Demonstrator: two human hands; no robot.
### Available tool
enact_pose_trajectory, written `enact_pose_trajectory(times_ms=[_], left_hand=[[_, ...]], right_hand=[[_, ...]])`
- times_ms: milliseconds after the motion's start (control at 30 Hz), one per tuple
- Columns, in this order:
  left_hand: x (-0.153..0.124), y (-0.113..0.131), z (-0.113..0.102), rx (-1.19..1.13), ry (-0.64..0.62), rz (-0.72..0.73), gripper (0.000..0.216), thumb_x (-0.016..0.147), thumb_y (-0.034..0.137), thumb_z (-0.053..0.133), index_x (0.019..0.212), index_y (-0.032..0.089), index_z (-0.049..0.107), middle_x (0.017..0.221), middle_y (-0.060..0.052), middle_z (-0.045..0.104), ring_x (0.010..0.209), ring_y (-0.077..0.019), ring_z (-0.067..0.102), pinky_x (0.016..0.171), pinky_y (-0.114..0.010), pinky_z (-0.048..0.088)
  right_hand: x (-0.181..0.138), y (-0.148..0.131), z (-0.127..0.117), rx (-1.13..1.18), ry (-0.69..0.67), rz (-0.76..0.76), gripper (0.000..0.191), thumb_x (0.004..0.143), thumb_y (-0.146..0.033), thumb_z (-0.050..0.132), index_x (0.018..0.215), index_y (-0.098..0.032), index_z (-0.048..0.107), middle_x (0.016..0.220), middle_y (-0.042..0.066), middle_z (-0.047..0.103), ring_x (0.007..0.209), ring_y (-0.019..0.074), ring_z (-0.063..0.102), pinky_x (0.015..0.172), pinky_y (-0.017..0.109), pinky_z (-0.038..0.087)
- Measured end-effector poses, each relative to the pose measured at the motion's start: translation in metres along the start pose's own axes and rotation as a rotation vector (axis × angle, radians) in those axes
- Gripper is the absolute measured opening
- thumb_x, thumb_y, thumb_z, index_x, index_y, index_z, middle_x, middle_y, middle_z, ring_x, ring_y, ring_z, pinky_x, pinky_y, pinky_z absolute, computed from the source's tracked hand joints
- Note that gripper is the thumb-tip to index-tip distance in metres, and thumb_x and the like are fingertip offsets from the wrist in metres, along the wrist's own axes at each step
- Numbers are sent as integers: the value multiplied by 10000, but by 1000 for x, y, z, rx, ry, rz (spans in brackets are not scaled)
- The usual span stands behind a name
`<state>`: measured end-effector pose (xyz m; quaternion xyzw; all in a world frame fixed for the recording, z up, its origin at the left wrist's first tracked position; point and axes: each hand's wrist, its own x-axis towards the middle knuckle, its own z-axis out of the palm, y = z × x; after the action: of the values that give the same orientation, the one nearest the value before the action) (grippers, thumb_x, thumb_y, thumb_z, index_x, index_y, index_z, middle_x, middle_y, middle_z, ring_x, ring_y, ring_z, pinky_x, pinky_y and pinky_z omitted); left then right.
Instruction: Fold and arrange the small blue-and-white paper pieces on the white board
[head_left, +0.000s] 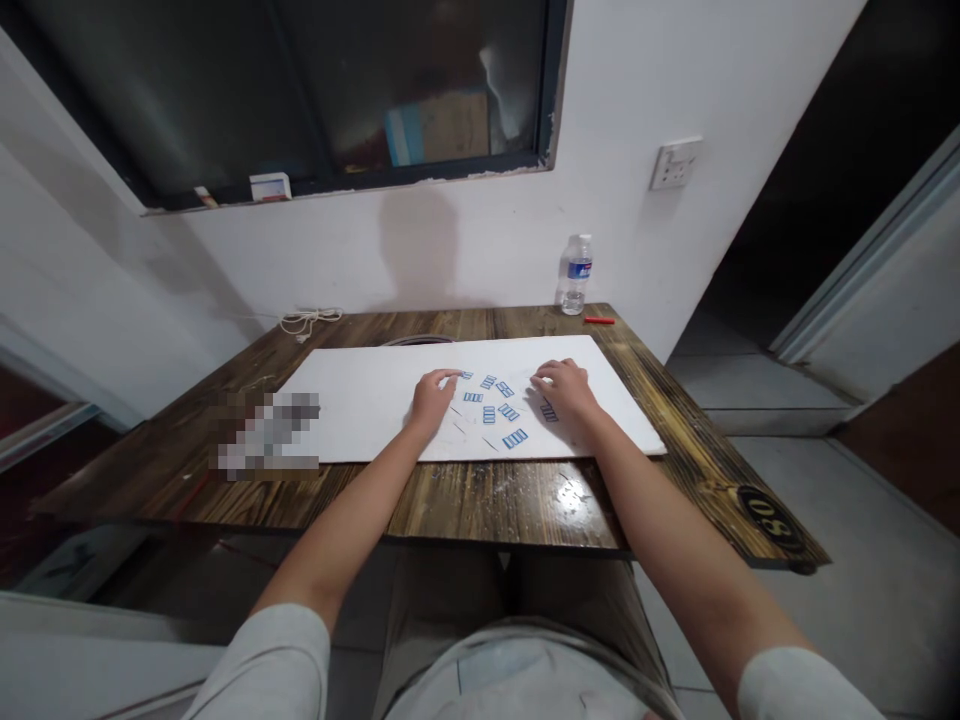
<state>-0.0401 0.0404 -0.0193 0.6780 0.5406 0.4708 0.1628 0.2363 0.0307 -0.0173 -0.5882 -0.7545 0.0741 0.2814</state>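
Observation:
On a white board (367,400) lie several small blue-outlined rectangular pieces (489,414), each divided into narrow strips. My left hand (433,400) is at the left side of this group, thumb and forefinger closed at the edge of one small piece (466,375). My right hand (568,388) hovers or rests at the right side, its fingers curled together; what they hold, if anything, is too small to make out. Another blue-outlined piece (550,412) lies just under the right hand. Thin dark slivers (489,444) lie between the hands, nearer to me.
The board lies on a dark wooden table (480,505). Along its back stand a water bottle (576,275) and a red pen-like stick (599,320); a white cable (309,320) is coiled at back left. A blurred patch (270,435) covers the board's left end. A wall rises behind.

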Motion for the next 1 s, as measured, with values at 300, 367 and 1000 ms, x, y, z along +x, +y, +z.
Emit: enact_pose_trajectory(times_ms=[300, 367, 1000], left_hand=[[4, -9, -2, -100, 93, -171, 245, 828, 288, 555, 956, 212, 750, 993, -31, 740, 949, -212, 661, 885, -329, 512], [5, -11, -2, -108, 96, -177, 244, 828, 294, 556, 955, 215, 749, 1009, -32, 739, 956, -214, 661, 881, -328, 514], [5, -13, -4, -72, 99, -164, 163, 778, 265, 643, 878, 188, 745, 977, -53, 747, 958, -219, 668, 922, -332, 481]], right_hand=[[-6, -21, 8, -2, -200, -283, 286, 947, -383, 482, 1037, -304, 741, 1190, 24, 698, 1115, 253, 501, 930, 391, 300], [-5, -20, 10, -19, -205, -283, 278, 944, -385, 492, 1058, -315, 736, 1218, 21, 685, 1131, 260, 492, 923, 394, 302], [-3, -13, 4, -3, 74, -7, 259, 938, -315, 476, 995, -206, 703, 1081, 108, 686, 1044, 290, 511, 880, 409, 363]])
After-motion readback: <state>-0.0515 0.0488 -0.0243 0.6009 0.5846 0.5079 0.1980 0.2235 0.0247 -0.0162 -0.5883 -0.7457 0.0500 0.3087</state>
